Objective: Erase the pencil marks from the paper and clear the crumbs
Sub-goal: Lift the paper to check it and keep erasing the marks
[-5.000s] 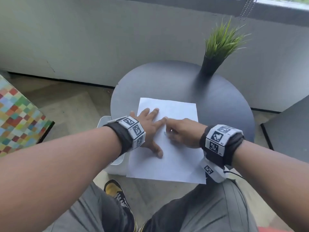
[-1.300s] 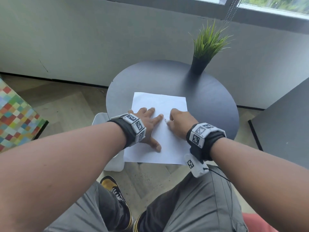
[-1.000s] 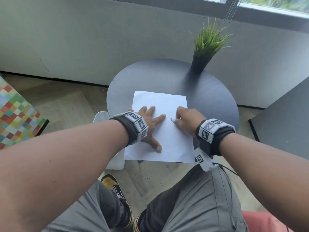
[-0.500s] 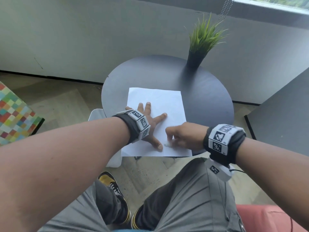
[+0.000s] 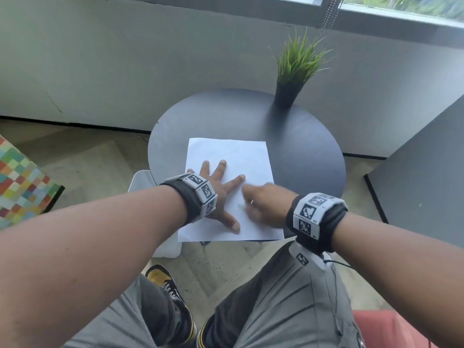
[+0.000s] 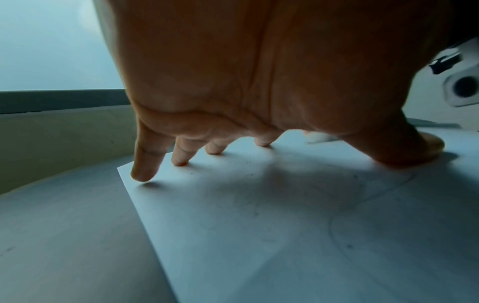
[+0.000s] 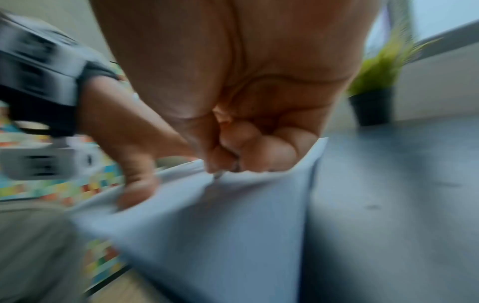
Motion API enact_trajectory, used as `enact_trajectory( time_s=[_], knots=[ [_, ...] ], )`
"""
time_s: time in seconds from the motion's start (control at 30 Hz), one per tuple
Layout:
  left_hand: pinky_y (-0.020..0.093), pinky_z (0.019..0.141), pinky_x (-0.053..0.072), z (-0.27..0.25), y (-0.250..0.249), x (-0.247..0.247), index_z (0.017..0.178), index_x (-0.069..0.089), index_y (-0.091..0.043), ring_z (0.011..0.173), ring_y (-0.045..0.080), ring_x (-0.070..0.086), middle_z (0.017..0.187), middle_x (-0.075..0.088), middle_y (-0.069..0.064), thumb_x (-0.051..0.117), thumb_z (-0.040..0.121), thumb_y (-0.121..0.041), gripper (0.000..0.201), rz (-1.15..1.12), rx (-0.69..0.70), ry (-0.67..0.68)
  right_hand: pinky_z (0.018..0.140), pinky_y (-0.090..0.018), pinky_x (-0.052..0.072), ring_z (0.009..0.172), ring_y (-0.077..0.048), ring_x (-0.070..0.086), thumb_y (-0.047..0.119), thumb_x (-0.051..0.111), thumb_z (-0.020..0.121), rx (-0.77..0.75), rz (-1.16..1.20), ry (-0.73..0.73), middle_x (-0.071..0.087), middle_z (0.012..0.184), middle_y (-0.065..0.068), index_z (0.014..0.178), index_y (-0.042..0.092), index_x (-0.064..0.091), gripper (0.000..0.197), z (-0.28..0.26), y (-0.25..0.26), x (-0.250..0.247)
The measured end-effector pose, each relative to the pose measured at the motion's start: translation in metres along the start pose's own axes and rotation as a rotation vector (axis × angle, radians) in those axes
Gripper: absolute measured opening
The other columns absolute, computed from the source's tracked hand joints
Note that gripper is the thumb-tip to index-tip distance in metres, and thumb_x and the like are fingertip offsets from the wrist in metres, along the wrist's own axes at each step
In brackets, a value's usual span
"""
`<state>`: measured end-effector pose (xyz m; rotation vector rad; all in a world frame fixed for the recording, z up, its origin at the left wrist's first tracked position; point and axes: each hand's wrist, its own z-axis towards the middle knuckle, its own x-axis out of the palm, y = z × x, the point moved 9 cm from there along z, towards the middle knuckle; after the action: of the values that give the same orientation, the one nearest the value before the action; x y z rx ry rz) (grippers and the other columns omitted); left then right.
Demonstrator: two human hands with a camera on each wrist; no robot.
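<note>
A white sheet of paper (image 5: 226, 151) lies on the round dark table (image 5: 301, 146). My left hand (image 5: 221, 187) presses flat on the sheet's left half, fingers spread. Faint curved pencil lines (image 6: 334, 223) and tiny dark specks (image 6: 251, 175) show under that palm. My right hand (image 5: 263, 204) is blurred just right of the left index finger, its fingers curled. It pinches a small pale eraser (image 7: 217, 175) whose tip touches the paper (image 7: 233, 225). The left wrist view shows the eraser (image 6: 317, 137) as a white bit behind the thumb.
A potted grass plant (image 5: 288, 79) stands at the table's far edge. A white bin (image 5: 143, 179) sits below the table's left side. A dark panel (image 5: 426, 172) is at the right, a chequered cushion (image 5: 20, 182) at the left. My knees are under the near edge.
My right hand has slid back and forth over the paper, down to the near edge half a second ago and now up toward the left index finger. The left hand has stayed pressed down.
</note>
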<state>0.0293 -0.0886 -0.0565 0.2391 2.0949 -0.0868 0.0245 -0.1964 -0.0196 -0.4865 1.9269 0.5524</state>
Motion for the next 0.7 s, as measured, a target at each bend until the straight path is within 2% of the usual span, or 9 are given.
enact_trajectory(
  time_s=[0.07, 0.1, 0.17, 0.23, 0.37, 0.4, 0.53, 0.6, 0.7],
  knots=[
    [0.071, 0.111, 0.013, 0.001, 0.0, 0.0, 0.147, -0.021, -0.05, 0.147, 0.046, -0.014, 0.161, -0.027, 0.004, 0.052, 0.041, -0.101, 0.139, 0.004, 0.002, -0.01, 0.068, -0.03, 0.037, 0.087, -0.028, 0.054, 0.031, 0.049, 0.095, -0.094, -0.003, 0.096, 0.064, 0.103, -0.011, 0.108, 0.014, 0.052, 0.021, -0.003, 0.02, 0.011],
    [0.071, 0.111, 0.013, 0.001, 0.0, 0.0, 0.147, -0.021, -0.048, 0.147, 0.045, -0.014, 0.161, -0.026, 0.003, 0.052, 0.041, -0.101, 0.14, 0.005, 0.001, -0.016, 0.07, -0.03, 0.038, 0.093, -0.029, 0.056, 0.033, 0.049, 0.095, -0.055, 0.009, 0.08, 0.064, 0.106, -0.01, 0.107, 0.015, 0.054, 0.022, 0.003, 0.012, 0.006],
    [0.071, 0.111, 0.015, 0.001, 0.001, 0.0, 0.149, -0.021, -0.046, 0.147, 0.044, -0.012, 0.162, -0.025, 0.003, 0.051, 0.041, -0.101, 0.141, 0.012, 0.001, -0.028, 0.075, -0.032, 0.043, 0.1, -0.032, 0.058, 0.04, 0.048, 0.095, 0.126, 0.048, -0.014, 0.062, 0.112, -0.012, 0.108, 0.015, 0.051, 0.029, 0.022, -0.024, -0.013],
    [0.071, 0.111, 0.015, 0.0, 0.001, 0.0, 0.15, -0.02, -0.044, 0.147, 0.044, -0.012, 0.162, -0.024, 0.003, 0.052, 0.042, -0.101, 0.141, 0.012, 0.003, -0.022, 0.078, -0.035, 0.048, 0.097, -0.034, 0.058, 0.041, 0.046, 0.095, 0.238, 0.058, -0.086, 0.061, 0.112, -0.015, 0.107, 0.014, 0.047, 0.03, 0.028, -0.044, -0.022],
    [0.069, 0.112, 0.016, -0.007, 0.002, 0.005, 0.151, -0.017, -0.043, 0.148, 0.043, -0.013, 0.162, -0.025, 0.004, 0.055, 0.045, -0.098, 0.139, -0.013, 0.026, -0.02, 0.07, -0.032, 0.039, 0.098, -0.033, 0.058, 0.034, 0.045, 0.095, 0.014, 0.051, 0.009, 0.063, 0.109, -0.013, 0.111, 0.019, 0.048, 0.022, 0.028, -0.001, -0.002],
    [0.069, 0.112, 0.016, -0.008, 0.002, 0.007, 0.151, -0.017, -0.043, 0.148, 0.043, -0.013, 0.162, -0.026, 0.004, 0.055, 0.047, -0.098, 0.138, -0.017, 0.03, -0.022, 0.07, -0.032, 0.04, 0.098, -0.032, 0.058, 0.035, 0.046, 0.094, 0.01, 0.059, 0.022, 0.063, 0.109, -0.012, 0.109, 0.019, 0.049, 0.021, 0.029, -0.002, -0.001],
    [0.069, 0.112, 0.017, -0.009, 0.003, 0.005, 0.151, -0.015, -0.045, 0.148, 0.042, -0.011, 0.162, -0.023, 0.002, 0.051, 0.049, -0.099, 0.133, -0.024, 0.016, -0.019, 0.077, -0.037, 0.049, 0.093, -0.035, 0.058, 0.041, 0.047, 0.094, 0.26, 0.066, -0.086, 0.06, 0.109, -0.017, 0.104, 0.013, 0.046, 0.03, 0.044, -0.059, -0.025],
    [0.067, 0.109, 0.026, -0.009, 0.004, -0.001, 0.152, -0.002, -0.046, 0.147, 0.041, -0.001, 0.164, -0.01, 0.002, 0.047, 0.056, -0.098, 0.12, -0.047, 0.016, -0.035, 0.075, -0.036, 0.047, 0.094, -0.034, 0.056, 0.041, 0.045, 0.096, 0.265, 0.031, -0.102, 0.06, 0.109, -0.016, 0.104, 0.011, 0.045, 0.031, 0.046, -0.063, -0.027],
    [0.058, 0.095, 0.044, -0.006, 0.005, -0.01, 0.143, 0.023, -0.042, 0.134, 0.038, 0.024, 0.153, 0.02, 0.004, 0.051, 0.059, -0.094, 0.102, -0.056, 0.045, -0.112, 0.071, -0.034, 0.041, 0.094, -0.032, 0.055, 0.039, 0.044, 0.097, 0.088, -0.011, -0.047, 0.062, 0.106, -0.014, 0.105, 0.011, 0.045, 0.028, 0.041, -0.032, -0.018]
  ],
)
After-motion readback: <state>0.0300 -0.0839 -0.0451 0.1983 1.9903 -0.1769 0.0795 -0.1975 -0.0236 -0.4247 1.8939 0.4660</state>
